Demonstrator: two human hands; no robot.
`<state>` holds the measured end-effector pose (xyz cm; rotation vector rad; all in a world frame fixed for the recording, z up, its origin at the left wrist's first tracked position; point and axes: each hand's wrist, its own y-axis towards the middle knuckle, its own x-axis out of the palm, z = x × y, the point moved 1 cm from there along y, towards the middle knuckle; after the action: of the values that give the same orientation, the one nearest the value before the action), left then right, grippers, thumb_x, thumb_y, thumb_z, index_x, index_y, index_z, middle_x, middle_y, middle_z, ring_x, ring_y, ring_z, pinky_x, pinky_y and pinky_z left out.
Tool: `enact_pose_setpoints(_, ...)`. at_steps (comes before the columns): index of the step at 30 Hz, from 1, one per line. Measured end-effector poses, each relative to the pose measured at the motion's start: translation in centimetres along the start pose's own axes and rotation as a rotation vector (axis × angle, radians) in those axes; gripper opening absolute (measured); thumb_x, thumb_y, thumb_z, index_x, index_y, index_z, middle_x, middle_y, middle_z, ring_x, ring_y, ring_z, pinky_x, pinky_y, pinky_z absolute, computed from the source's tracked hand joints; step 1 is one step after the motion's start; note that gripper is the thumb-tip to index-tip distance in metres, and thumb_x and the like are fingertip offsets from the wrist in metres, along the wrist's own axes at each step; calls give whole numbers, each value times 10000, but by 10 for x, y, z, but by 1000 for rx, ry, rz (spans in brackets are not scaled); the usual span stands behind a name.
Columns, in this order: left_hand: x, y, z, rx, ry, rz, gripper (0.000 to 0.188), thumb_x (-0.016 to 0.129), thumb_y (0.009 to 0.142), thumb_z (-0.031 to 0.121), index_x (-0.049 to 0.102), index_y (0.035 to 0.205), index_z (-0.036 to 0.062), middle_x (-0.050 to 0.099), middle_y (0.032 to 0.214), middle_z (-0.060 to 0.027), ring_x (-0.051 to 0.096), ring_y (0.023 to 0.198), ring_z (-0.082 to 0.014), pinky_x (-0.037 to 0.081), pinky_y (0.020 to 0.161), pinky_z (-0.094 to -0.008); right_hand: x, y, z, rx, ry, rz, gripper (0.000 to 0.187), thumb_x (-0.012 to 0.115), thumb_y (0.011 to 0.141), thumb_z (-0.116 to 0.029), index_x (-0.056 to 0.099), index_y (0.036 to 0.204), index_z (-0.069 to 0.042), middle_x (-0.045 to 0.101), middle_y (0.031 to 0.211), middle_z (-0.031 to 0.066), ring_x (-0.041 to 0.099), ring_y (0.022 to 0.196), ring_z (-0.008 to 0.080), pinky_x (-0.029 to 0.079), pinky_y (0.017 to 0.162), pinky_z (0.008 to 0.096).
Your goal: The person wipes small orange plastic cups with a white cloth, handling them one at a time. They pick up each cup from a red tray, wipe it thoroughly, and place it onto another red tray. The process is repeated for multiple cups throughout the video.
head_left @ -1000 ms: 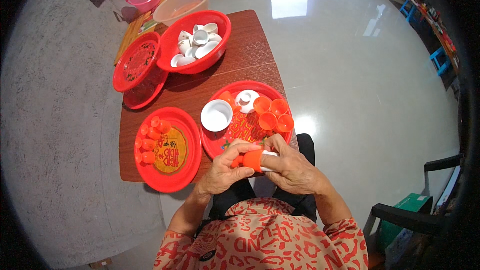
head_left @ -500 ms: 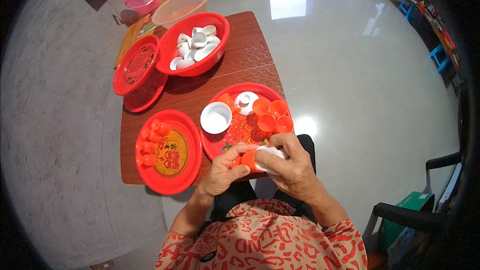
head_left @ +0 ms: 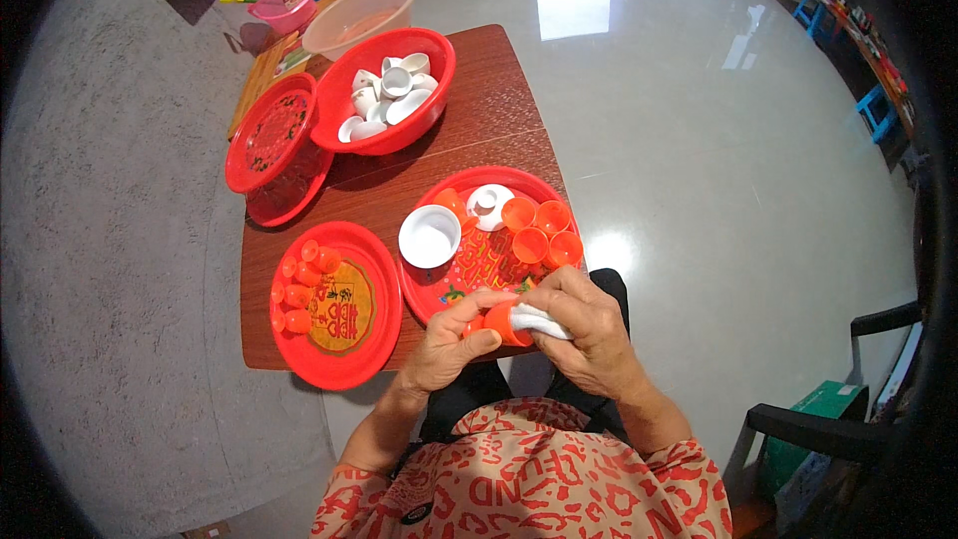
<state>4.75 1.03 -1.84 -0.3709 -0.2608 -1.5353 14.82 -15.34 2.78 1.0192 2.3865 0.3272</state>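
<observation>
Between my two hands is an orange cup [head_left: 506, 325], its open end turned to the right. My left hand [head_left: 448, 347] is closed round its base end, fingers and thumb on either side. My right hand [head_left: 587, 327] grips a white cloth [head_left: 540, 320] that is pushed into the cup's mouth. Just beyond lies a round red tray [head_left: 411, 289] with a printed pattern. On it are several upright orange cups [head_left: 531, 245], a white bowl [head_left: 430, 236] and a white piece with a round hole or knob [head_left: 490, 208].
A second red tray [head_left: 384, 341] at left carries several small orange cups [head_left: 297, 294] lying down. Farther back stand a red basin [head_left: 444, 90] of white cups and bowls, stacked red trays [head_left: 239, 165] and a pale basin [head_left: 392, 2]. A black armrest [head_left: 813, 431] juts in at right.
My right hand has shifted slightly and its thumb has moved off the cup's rim, so more of the white cloth shows. My left hand stays on the cup.
</observation>
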Motion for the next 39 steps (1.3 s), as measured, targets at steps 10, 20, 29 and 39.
enact_pose_setpoints(10,-4,1,10,148,171,-29,489,681,864,269,522,1249,12,524,1165,-66,501,1098,-154,377,969,-288,-11,0,-2,-53,195,-216,294,645,705,2,634,997,-31,526,812,107,559,746,266,452,675,357)
enact_pose_setpoints(20,-6,-4,-1,6,-54,-27,501,617,913,316,498,1255,-30,527,1199,-80,513,1107,-148,391,979,-290,-4,6,-3,-355,-414,1,285,672,684,-91,642,967,-105,516,839,67,528,738,218,453,579,320)
enact_pose_setpoints(29,-9,-2,2,29,45,-42,470,627,908,277,503,1264,-2,525,1174,-66,503,1100,-145,381,979,-289,-19,2,-3,-127,-106,-257,327,667,677,-60,622,999,-86,505,857,100,531,758,273,465,636,374)
enact_pose_setpoints(39,1,3,14,125,351,18,517,749,787,251,553,1201,10,540,1126,-67,517,1078,-177,389,968,-317,-7,-2,-4,-69,-205,-234,260,640,733,-27,618,992,-44,491,865,118,529,807,290,443,676,389)
